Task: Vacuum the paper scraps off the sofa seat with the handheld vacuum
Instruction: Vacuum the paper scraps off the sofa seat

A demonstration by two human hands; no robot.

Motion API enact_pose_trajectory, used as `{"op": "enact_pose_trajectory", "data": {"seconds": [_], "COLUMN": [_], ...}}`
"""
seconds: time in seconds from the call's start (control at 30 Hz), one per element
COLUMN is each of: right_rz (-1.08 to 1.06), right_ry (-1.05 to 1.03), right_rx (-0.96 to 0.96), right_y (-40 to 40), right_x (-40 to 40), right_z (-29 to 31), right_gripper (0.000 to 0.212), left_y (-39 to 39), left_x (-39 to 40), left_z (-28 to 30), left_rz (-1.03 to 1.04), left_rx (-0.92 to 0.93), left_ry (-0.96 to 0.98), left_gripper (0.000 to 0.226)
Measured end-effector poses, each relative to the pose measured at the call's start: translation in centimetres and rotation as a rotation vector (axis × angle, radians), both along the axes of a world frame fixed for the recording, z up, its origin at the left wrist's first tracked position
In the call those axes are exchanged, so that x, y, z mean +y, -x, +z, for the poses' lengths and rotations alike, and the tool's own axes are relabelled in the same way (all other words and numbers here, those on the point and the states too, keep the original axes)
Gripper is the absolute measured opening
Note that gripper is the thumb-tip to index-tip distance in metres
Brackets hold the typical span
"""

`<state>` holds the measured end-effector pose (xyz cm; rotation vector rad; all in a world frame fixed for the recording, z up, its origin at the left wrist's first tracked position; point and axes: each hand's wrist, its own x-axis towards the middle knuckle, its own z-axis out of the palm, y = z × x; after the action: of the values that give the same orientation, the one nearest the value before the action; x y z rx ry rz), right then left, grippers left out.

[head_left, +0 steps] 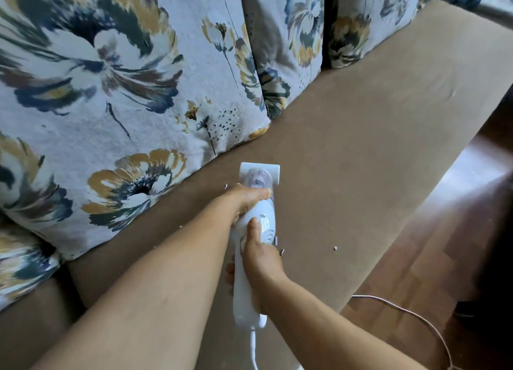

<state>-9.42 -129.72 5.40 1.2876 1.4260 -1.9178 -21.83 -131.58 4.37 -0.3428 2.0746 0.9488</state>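
Note:
A white handheld vacuum [259, 172] lies nozzle-down on the brown sofa seat [361, 153], its wide head close to the floral cushions. My left hand [244, 200] grips the front of its body just behind the clear dust cup. My right hand [259, 255] wraps the handle further back, thumb on top. Tiny white paper scraps lie on the seat: one [335, 248] to the right of the vacuum, one [282, 251] beside my right hand, one [226, 186] left of the nozzle. The vacuum's underside is hidden.
Large floral cushions [111, 92] line the sofa back on the left and top. The seat's front edge runs diagonally at right, with dark wooden floor [444, 244] beyond. A white power cord [410, 312] trails over the floor from the vacuum's rear.

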Motion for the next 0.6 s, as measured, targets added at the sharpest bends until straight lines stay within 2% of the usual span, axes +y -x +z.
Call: {"op": "enact_pose_trajectory", "data": {"seconds": [0.07, 0.2, 0.37, 0.6], "right_rz": [0.062, 0.116, 0.183, 0.175], "right_ry": [0.001, -0.008, 0.032, 0.066], "right_rx": [-0.012, -0.042, -0.096, -0.134], "right_y": [2.0, 5.7, 7.6, 7.3], "right_x": [1.6, 4.5, 6.5, 6.5], "right_z": [-0.4, -2.1, -3.9, -4.2], "right_gripper": [0.072, 0.074, 0.076, 0.076], "left_y": [1.8, 4.9, 6.5, 6.3], "left_x": [1.1, 2.9, 4.3, 4.6], "left_z": [-0.4, -1.9, -4.8, -4.6], "left_rz": [0.033, 0.102, 0.197, 0.162], "left_rx": [0.009, 0.024, -0.019, -0.025], "left_ry": [0.007, 0.022, 0.03, 0.087], "left_gripper": [0.063, 0.05, 0.062, 0.071]}}
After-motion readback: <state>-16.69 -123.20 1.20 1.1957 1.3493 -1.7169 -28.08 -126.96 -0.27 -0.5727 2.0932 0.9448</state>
